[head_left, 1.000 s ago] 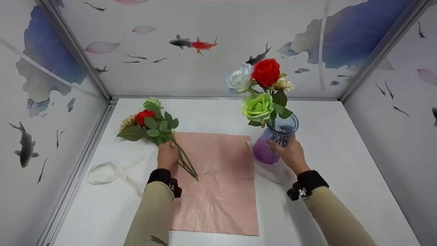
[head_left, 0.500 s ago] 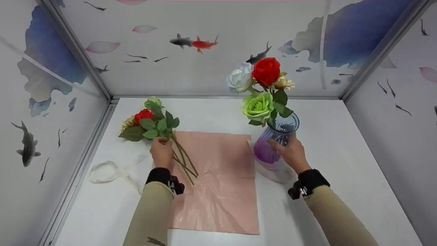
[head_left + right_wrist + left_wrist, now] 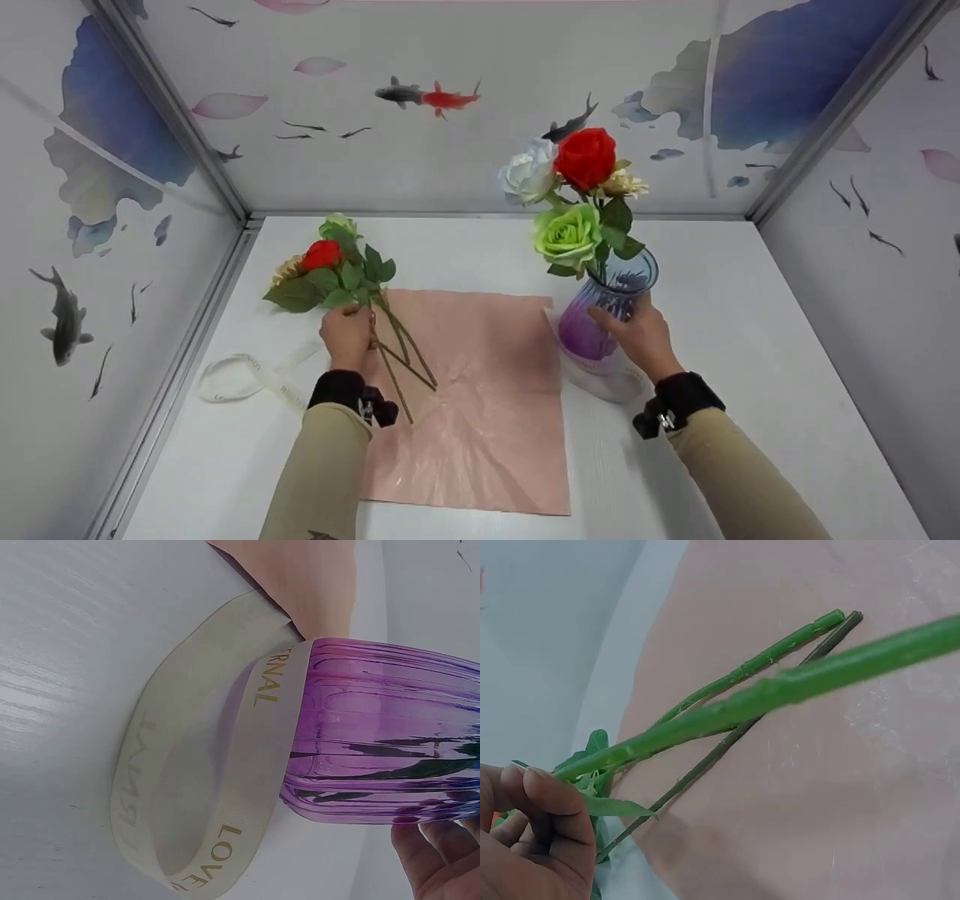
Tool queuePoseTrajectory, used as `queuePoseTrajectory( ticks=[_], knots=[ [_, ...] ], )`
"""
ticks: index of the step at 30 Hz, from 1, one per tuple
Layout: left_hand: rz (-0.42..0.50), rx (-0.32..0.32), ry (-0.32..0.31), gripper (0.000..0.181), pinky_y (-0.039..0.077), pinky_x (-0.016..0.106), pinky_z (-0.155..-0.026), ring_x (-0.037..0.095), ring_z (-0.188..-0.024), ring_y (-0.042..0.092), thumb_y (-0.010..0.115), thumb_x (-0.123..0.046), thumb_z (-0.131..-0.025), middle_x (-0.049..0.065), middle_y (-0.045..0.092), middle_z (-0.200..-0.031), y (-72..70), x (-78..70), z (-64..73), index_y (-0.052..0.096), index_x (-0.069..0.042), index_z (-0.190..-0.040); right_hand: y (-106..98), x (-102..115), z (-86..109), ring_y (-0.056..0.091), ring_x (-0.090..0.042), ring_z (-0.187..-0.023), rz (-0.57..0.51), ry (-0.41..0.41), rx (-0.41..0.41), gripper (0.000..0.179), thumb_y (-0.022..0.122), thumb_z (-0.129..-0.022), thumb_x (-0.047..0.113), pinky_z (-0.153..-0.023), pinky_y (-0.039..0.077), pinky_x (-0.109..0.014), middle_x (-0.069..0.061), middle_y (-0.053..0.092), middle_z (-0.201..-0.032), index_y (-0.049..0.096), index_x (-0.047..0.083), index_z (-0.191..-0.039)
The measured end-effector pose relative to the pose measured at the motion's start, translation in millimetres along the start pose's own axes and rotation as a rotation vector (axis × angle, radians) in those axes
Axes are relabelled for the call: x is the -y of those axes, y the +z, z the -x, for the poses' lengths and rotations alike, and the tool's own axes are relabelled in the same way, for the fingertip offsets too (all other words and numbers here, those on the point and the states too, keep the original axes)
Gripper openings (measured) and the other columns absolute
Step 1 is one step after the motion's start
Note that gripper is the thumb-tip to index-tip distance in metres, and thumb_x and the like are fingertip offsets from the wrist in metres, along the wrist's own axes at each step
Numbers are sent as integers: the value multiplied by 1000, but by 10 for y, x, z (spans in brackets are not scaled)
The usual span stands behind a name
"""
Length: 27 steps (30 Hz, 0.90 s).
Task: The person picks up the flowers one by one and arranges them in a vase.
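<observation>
Head view: on the left, the left hand (image 3: 347, 335) pinches a green stem of the leafy bunch of red, yellow and pale-green flowers (image 3: 324, 279), stem ends over the flat pink paper sheet (image 3: 484, 420). At right, the right hand (image 3: 641, 335) grips the ribbed purple-blue glass vase (image 3: 586, 330) of mixed blooms (image 3: 568, 234), a gold-lettered cream ribbon (image 3: 247, 757) looping beside its base.

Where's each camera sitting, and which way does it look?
Head: worn on the head, looking forward and down at the table; left hand, right hand and sleeves show.
Left wrist: on that wrist, looking along flower stems over pink paper; left hand shows.
Right wrist: on that wrist, looking at vase and ribbon; right hand partly shows.
Head and right wrist share the vase.
</observation>
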<state>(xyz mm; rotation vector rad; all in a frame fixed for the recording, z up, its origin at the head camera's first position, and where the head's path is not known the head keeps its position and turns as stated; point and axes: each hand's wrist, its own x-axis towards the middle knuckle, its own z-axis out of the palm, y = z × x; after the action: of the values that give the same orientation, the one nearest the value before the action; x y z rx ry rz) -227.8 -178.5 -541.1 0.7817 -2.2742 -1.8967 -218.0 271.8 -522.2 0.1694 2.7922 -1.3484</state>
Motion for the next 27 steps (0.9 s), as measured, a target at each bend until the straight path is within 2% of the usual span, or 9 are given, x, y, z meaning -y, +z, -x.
queuePoseTrajectory(
  ticks=[3, 9, 14, 23, 27],
  knots=[
    [-4, 3, -8, 35, 50, 27, -52, 12, -54, 54, 55, -15, -99, 17, 66, -106, -30, -7, 11, 65, 1, -129, 0, 1, 2, 44, -48, -140, 6, -1, -2, 101, 72, -88, 62, -116, 33, -60, -32, 44, -152, 22, 7, -156],
    [-35, 5, 30, 37, 49, 24, -56, 10, -61, 53, 51, -22, -104, 18, 63, -120, -75, -29, 40, 61, 0, -132, 1, 0, 8, 43, -48, -140, 18, -6, -5, 102, 71, -89, 61, -116, 33, -59, -33, 44, -151, 21, 3, -156],
    [50, 41, 7, 40, 54, 26, -56, 10, -55, 48, 49, -24, -107, 17, 59, -124, -94, -64, 70, 54, -3, -140, -4, 9, 4, 43, -48, -141, 16, 3, 0, 104, 71, -88, 63, -116, 33, -59, -32, 43, -152, 21, 3, -156],
    [179, 63, -1, 34, 58, 32, -58, 10, -45, 46, 52, -23, -106, 16, 64, -116, -57, -107, 104, 56, -7, -135, -8, 8, 4, 42, -48, -142, 17, 13, 13, 107, 69, -88, 66, -116, 33, -59, -32, 41, -154, 18, 3, -157],
    [225, 58, -20, 33, 59, 37, -63, 10, -50, 47, 56, -23, -104, 13, 61, -117, -32, -125, 115, 57, -6, -132, -6, 12, 5, 41, -48, -142, 25, 9, 10, 108, 69, -88, 66, -116, 33, -59, -32, 40, -154, 17, 3, -157]
  ],
)
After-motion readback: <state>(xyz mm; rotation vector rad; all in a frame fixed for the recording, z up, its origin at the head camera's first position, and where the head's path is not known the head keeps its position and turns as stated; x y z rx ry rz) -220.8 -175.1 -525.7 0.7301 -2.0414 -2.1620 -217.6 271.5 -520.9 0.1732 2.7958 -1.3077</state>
